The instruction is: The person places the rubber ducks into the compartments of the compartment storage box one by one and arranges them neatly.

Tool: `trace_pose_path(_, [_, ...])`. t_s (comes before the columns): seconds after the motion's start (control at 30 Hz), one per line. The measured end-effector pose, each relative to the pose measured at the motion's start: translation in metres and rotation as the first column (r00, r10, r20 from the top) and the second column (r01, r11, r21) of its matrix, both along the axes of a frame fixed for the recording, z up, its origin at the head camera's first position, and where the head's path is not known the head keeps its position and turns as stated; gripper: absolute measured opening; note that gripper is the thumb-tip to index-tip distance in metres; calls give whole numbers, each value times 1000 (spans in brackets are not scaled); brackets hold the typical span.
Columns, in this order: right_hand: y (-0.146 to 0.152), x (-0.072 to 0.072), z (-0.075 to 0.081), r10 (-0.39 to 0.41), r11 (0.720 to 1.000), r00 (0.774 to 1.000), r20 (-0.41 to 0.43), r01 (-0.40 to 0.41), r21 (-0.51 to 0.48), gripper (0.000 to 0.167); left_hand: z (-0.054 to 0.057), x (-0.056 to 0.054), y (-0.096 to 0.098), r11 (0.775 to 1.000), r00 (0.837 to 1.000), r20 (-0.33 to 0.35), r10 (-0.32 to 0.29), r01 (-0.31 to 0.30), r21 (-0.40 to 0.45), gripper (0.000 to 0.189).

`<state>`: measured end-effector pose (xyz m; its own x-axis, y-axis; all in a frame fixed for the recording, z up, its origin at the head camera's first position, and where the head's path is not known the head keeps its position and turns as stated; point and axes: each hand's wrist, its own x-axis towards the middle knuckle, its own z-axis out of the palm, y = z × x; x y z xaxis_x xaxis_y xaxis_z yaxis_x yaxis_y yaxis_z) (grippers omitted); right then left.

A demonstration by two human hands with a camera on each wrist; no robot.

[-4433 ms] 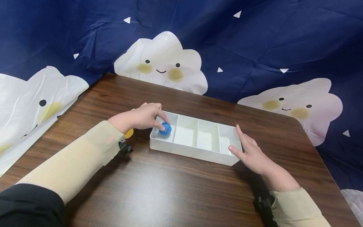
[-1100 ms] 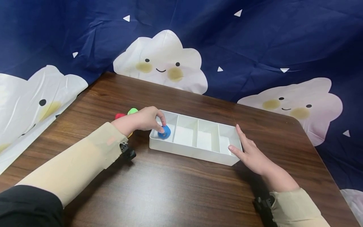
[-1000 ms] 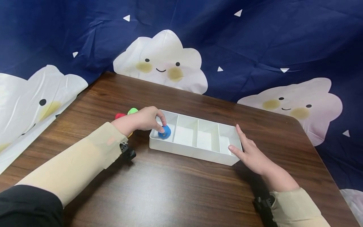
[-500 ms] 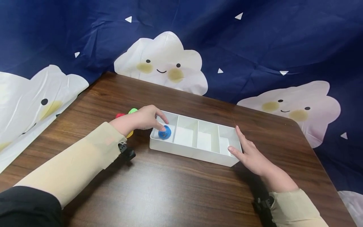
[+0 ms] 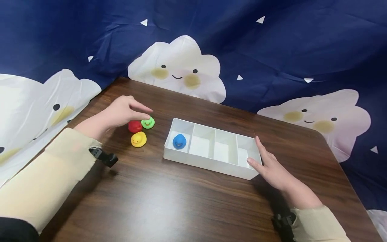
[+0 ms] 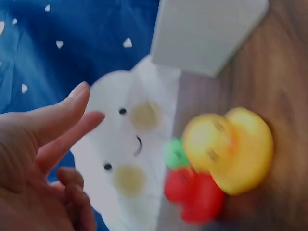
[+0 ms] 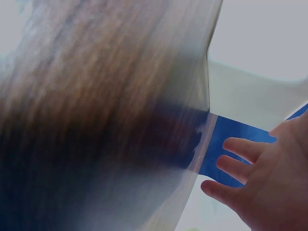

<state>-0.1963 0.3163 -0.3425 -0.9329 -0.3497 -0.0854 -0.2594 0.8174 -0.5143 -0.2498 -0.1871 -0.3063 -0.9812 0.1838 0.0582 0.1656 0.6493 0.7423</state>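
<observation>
A blue rubber duck (image 5: 179, 141) sits in the leftmost compartment of the white divided tray (image 5: 208, 164). My left hand (image 5: 121, 111) hovers above the ducks left of the tray, thumb and index finger apart, holding nothing. Under it are a red rubber duck (image 5: 135, 126) and a green rubber duck (image 5: 147, 123); a yellow rubber duck (image 5: 139, 139) sits nearer the front. The left wrist view shows the yellow duck (image 6: 231, 149) large, the green and red ones behind it. My right hand (image 5: 272, 168) rests against the tray's right end, thumb over the front rim, fingers extended.
The tray's three other compartments hold nothing visible. A brown wooden table (image 5: 169, 201) carries everything. Behind it hangs a dark blue curtain (image 5: 242, 40) printed with white clouds. A black wrist strap (image 5: 104, 156) is on the left sleeve.
My left hand has let go of the blue duck in the leftmost compartment and moved left, over the other ducks. The right hand has stayed at the tray's end.
</observation>
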Motion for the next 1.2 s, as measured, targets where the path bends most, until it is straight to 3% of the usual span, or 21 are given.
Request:
trace_pose_path(0.13, [2,1,1,-2,1000,1000,1,2,-11,85,-14,9,-17,993,993,-8,115,-115,17,44])
trace_pose_path(0.33, [4,2,1,-6,1000,1000,1,6,-19,85,-33,19,-24,974,976,-11,216,-216,-71,51])
trace_pose_path(0.67, [4,2,-2,-4,1000,1000,17,5,-19,84,-52,23,-16,960,965,11,261,-259,-107,49])
trace_pose_path(0.93, [3,2,-1,-4,1000,1000,13,4,-29,85,-54,24,-12,950,960,-41,277,-280,-139,49])
trace_pose_path(1.2, [1,1,-1,0,999,1000,-1,0,-33,85,-52,23,-10,942,957,-44,286,-290,-168,48])
